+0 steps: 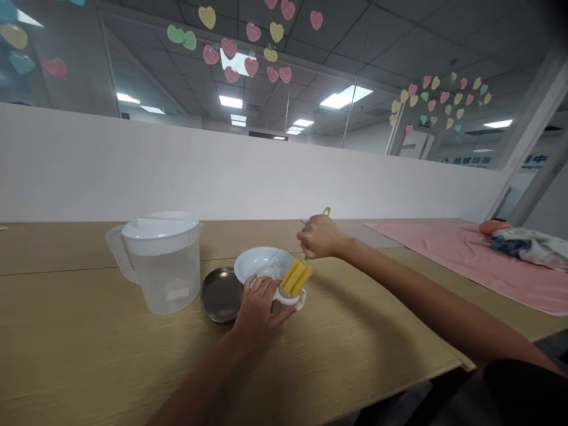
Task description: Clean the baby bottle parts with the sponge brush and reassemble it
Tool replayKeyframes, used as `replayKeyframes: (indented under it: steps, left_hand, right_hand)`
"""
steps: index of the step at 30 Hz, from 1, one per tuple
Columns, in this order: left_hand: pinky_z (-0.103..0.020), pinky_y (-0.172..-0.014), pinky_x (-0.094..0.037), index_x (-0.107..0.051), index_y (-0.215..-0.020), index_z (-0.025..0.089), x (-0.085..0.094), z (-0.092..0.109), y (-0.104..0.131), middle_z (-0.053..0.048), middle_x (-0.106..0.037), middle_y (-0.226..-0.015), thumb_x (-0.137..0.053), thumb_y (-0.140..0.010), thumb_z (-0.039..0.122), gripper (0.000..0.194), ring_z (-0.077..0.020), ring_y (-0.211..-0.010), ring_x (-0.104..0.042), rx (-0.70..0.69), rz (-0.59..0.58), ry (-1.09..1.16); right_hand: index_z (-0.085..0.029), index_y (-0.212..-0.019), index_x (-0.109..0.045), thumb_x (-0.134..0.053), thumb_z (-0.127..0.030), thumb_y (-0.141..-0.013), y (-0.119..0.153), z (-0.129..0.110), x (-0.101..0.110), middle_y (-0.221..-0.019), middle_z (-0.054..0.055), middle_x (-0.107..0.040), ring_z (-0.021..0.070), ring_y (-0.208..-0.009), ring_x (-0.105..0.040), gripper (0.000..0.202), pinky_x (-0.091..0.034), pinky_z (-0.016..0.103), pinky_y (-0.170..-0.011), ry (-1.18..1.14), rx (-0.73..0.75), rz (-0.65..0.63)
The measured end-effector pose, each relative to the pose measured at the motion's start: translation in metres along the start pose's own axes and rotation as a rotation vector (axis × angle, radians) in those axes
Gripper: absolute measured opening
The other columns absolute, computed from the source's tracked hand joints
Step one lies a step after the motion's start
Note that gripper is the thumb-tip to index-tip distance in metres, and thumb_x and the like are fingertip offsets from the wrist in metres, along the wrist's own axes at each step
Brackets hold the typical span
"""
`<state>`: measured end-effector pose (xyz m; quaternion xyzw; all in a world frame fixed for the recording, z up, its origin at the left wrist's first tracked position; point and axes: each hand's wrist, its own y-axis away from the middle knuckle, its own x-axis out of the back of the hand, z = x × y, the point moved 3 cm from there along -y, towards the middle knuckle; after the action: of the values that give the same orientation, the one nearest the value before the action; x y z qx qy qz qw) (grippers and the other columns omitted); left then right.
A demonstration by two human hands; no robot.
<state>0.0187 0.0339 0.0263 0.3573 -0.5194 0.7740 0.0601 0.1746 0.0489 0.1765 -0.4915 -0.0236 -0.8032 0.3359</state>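
My left hand [261,305] is wrapped round a small clear cup with a white rim and handle [302,300], tilted in front of a white bowl [248,260]. Above it, my right hand [320,236] is closed on the green handle of a brush [327,210]. The brush's yellow sponge head [296,278] sits at the cup's mouth, its lower end partly inside. Clear liquid or suds show in the bowl. A round dark metal tray [220,296] lies left of the bowl, close to my left hand.
A large translucent lidded pitcher [166,266] stands on the wooden table [89,349] at the left. A pink cloth [465,254] covers the right side, with bundled fabric [532,245] on it. A white partition [239,177] rises behind the table.
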Motion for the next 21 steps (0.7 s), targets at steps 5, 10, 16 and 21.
replayKeyframes:
  steps: [5,10,16,21]
  left_hand:
    - [-0.046,-0.095,-0.031,-0.054,-0.106,0.017,0.001,0.001,-0.001,-0.007,-0.063,-0.097,-0.055,-0.078,0.048,0.042,-0.0242,-0.096,-0.054,-0.006,-0.022,-0.007]
    - [-0.045,-0.093,-0.034,-0.056,-0.102,0.017,0.004,0.002,-0.001,-0.007,-0.064,-0.094,-0.055,-0.079,0.046,0.038,-0.0241,-0.093,-0.054,-0.019,-0.017,-0.012]
    - [-0.046,-0.093,-0.034,-0.056,-0.101,0.016,0.004,0.003,-0.002,-0.008,-0.063,-0.093,-0.055,-0.079,0.047,0.038,-0.0244,-0.094,-0.054,-0.017,0.005,0.014]
    - [-0.046,-0.092,-0.035,-0.055,-0.103,0.016,0.004,0.002,-0.002,-0.008,-0.062,-0.095,-0.056,-0.078,0.047,0.040,-0.0245,-0.094,-0.053,-0.001,-0.023,0.031]
  right_hand:
    - [-0.016,-0.048,-0.056,-0.056,-0.015,-0.056,-0.015,-0.023,0.000,-0.054,0.008,-0.061,0.0212,-0.064,-0.058,0.007,-0.034,0.031,-0.062,-0.063,-0.045,-0.124]
    - [-0.015,-0.065,-0.063,-0.058,-0.016,-0.068,-0.012,-0.062,-0.018,-0.062,0.010,-0.063,0.0210,-0.068,-0.060,0.006,-0.041,0.033,-0.065,-0.147,-0.071,-0.155]
    - [-0.013,-0.077,-0.060,-0.047,-0.011,-0.079,0.003,-0.076,-0.010,-0.074,0.010,-0.062,0.0179,-0.070,-0.056,0.014,-0.043,0.029,-0.060,0.006,0.230,0.097]
    - [-0.016,-0.082,-0.058,-0.042,-0.011,-0.081,0.029,-0.056,0.002,-0.081,0.008,-0.062,0.0184,-0.079,-0.054,0.017,-0.045,0.032,-0.071,-0.248,-0.157,0.805]
